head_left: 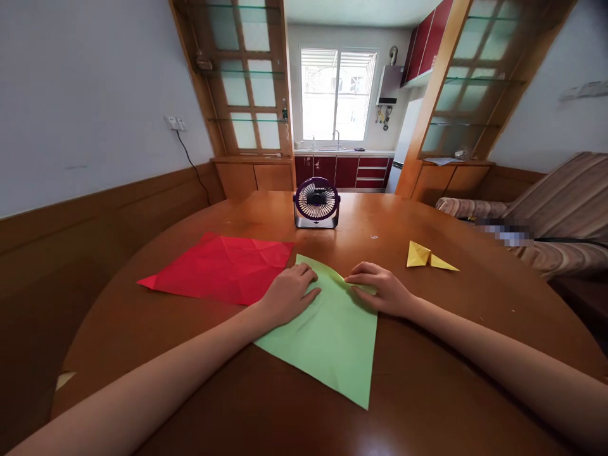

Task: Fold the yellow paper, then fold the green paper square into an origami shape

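A sheet of light green paper (332, 342) lies at a slant on the table in front of me. My left hand (292, 290) rests on its upper left part, thumb apart from the fingers, pressing on the paper without gripping it. At the upper right edge, my right hand (380, 290) has that edge between thumb and fingers, and the paper lifts and curls slightly there. To the left, a creased red sheet of paper (223, 266) lies flat, with one corner stretching toward the left. A folded yellow paper piece (418, 254) sits to the right, beyond my right hand.
The round wooden table (199, 392) fills the foreground. A small purple desk fan (316, 201) stands near its far edge. A striped sofa (565, 209) is at the right, and a black cord (192, 163) hangs from the wall socket on the left.
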A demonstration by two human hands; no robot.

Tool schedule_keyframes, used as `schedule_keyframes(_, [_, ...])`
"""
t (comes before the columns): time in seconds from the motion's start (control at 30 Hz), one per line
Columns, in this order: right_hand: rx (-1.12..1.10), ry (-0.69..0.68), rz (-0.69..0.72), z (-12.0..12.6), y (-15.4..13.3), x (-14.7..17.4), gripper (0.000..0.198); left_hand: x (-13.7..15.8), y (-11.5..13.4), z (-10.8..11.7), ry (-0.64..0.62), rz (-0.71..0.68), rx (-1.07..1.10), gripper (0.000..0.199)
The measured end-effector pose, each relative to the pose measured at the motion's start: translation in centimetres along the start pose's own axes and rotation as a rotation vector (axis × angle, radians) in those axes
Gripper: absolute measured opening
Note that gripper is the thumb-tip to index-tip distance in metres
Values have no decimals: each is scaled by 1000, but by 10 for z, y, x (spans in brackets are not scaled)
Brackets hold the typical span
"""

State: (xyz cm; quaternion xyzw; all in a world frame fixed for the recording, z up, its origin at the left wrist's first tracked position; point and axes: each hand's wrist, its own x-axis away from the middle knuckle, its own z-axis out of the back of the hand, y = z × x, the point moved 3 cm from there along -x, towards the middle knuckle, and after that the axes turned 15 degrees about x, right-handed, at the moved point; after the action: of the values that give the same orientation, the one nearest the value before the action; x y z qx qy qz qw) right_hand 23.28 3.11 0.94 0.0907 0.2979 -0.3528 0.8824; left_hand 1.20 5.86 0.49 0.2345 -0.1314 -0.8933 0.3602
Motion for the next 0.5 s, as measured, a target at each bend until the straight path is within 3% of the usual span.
schedule_keyframes(0.17, [-72,-26,-12,-1,-9,-1,26,-1,4,-1,118,-103,-35,44])
schedule_keyframes(0.3, [-54,-43,10,-3,-14,-1,26,-3,6,-6,19,-220,-93,50])
schedule_keyframes(0.4, [-68,-34,25,-4,-16,-2,26,-5,3,-8,-45,-213,-110,48])
schedule_keyframes(0.5, [-111,7,29,-3,-16,-1,26,-4,1,-8,-32,-207,-129,47])
